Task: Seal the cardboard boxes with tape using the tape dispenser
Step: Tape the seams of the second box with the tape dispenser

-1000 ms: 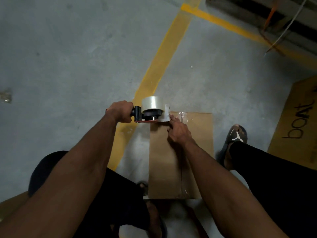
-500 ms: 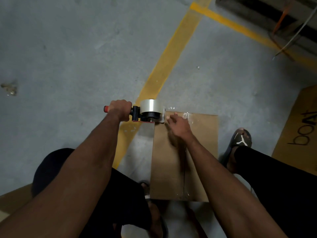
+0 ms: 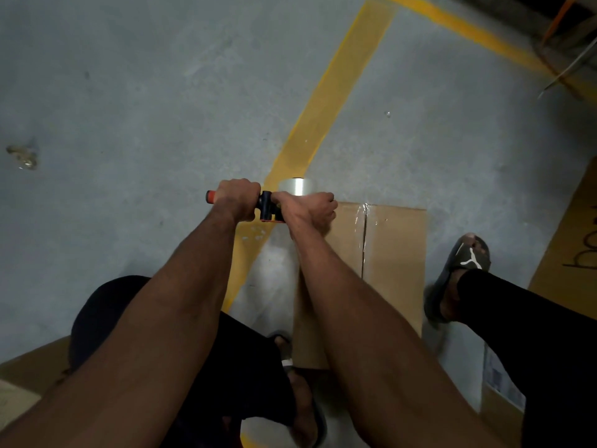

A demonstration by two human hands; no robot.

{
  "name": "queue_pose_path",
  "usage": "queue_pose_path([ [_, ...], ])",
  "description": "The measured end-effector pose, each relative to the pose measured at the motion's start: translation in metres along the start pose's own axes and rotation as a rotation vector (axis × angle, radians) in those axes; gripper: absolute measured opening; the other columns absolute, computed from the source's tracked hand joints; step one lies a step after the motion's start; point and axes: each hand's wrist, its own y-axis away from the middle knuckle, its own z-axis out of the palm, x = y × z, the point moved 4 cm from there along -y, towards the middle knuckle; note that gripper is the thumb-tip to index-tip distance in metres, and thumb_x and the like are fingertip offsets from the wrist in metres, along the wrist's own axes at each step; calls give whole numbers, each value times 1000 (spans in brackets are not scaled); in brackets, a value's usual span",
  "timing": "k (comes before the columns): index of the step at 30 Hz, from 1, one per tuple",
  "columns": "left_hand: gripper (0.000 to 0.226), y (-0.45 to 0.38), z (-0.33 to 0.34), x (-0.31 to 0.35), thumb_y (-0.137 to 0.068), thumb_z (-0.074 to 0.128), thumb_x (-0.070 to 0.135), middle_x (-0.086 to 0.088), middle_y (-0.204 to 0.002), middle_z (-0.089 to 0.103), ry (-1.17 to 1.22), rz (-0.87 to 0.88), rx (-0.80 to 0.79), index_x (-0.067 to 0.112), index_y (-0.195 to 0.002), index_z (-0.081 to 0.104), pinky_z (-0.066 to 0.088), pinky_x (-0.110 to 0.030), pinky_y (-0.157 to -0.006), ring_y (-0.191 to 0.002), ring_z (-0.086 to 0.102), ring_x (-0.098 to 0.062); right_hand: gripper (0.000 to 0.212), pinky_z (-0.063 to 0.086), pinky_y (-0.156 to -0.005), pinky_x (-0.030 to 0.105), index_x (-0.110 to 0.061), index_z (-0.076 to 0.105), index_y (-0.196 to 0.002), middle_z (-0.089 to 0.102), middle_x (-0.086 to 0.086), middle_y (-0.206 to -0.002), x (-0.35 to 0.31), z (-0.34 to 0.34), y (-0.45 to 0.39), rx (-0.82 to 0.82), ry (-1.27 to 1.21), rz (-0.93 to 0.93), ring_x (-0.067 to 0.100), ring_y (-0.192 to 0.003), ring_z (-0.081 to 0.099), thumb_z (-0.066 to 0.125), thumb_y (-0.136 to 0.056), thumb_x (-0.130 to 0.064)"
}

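Left hand point(image 3: 238, 198) wrapped around the orange-tipped handle of the tape dispenser point(image 3: 270, 206), held level just off the far-left corner of the cardboard box point(image 3: 391, 253) on the grey floor point(image 3: 145, 108); right hand point(image 3: 308, 211) curled over the dispenser's front below the clear tape roll point(image 3: 296, 187); shiny tape along the box's centre seam

Dim, murky light; wide-angle bending and blur toward the edges

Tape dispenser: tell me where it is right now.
Head view, centre: the tape dispenser is held by both hands at the cardboard box's far-left corner.
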Motion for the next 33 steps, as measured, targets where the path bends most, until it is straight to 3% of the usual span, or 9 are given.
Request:
queue_pose_path([
  [7, 35, 7, 3, -6, -83, 72, 24, -4, -106, 67, -69, -24, 10, 20, -115, 58, 44, -34, -73, -93, 67, -26, 97, 62, -70, 39, -18, 69, -96, 69, -1, -101, 15, 21, -5, -68, -70, 18, 24, -82, 69, 77, -14, -70],
  [11, 33, 6, 19, -14, -85, 67, 22, -5, -111, 67, -42, -86, 15, 20, -118, 59, 47, -36, -78, -102, 67, -27, 111, 54, -93, 42, -12, 59, -119, 57, 4, -119, 16, 26, 6, -69, 16, -172, 26, -111, 59, 77, -31, -78],
  [14, 34, 7, 24, -20, -84, 67, 21, -7, -113, 67, 23, -147, 18, 20, -118, 61, 48, -36, -82, -105, 67, -29, 129, 42, -110, 44, -9, 53, -131, 51, 9, -132, 26, 27, 2, -133, -49, -227, 29, -125, 49, 61, -36, -96],
  [16, 36, 9, 28, -27, -82, 69, 24, -8, -113, 68, 111, -227, 22, 19, -117, 63, 48, -36, -81, -104, 67, -31, 114, 38, -114, 44, -16, 54, -132, 48, 6, -132, 38, 27, -6, -218, -180, -213, 28, -126, 48, 56, -53, -98],
  [19, 42, 10, 46, -33, -84, 69, 34, -13, -119, 67, 376, -409, 17, 14, -120, 62, 51, -38, -87, -111, 66, -35, 54, 47, -102, 34, -19, 64, -108, 57, 3, -116, 52, 19, -27, -221, -252, -248, 21, -105, 62, 71, -82, -66],
  [21, 48, 7, 57, -32, -86, 64, 44, -14, -121, 67, 559, -499, 47, 14, -123, 63, 51, -38, -86, -114, 64, -36, 25, 53, -90, 35, -22, 62, -88, 67, 4, -102, 54, 12, -41, -119, -218, -283, 22, -91, 66, 80, -84, -39],
  [25, 53, -4, 73, -21, -96, 52, 47, -20, -129, 63, 817, -557, 74, 9, -132, 58, 48, -43, -94, -120, 59, -42, 28, 45, -71, 28, -22, 60, -79, 71, -2, -95, 51, 7, -48, -56, -90, -266, 23, -86, 66, 81, -79, -40],
  [29, 51, -11, 100, 2, -98, 53, 28, -25, -138, 53, 917, -632, 43, 1, -139, 41, 42, -50, -104, -129, 51, -45, 32, 44, -74, 31, -19, 70, -102, 70, 7, -110, 35, 6, -50, -38, 53, -225, 34, -102, 68, 78, -77, -37],
  [33, 60, -12, 123, 28, -94, 60, 19, -26, -143, 42, 1014, -728, -35, 3, -144, 30, 37, -51, -108, -134, 43, -45, 33, 52, -73, 31, -19, 71, -95, 70, 9, -101, 30, 9, -56, -49, 92, -229, 36, -94, 69, 77, -65, -30],
])
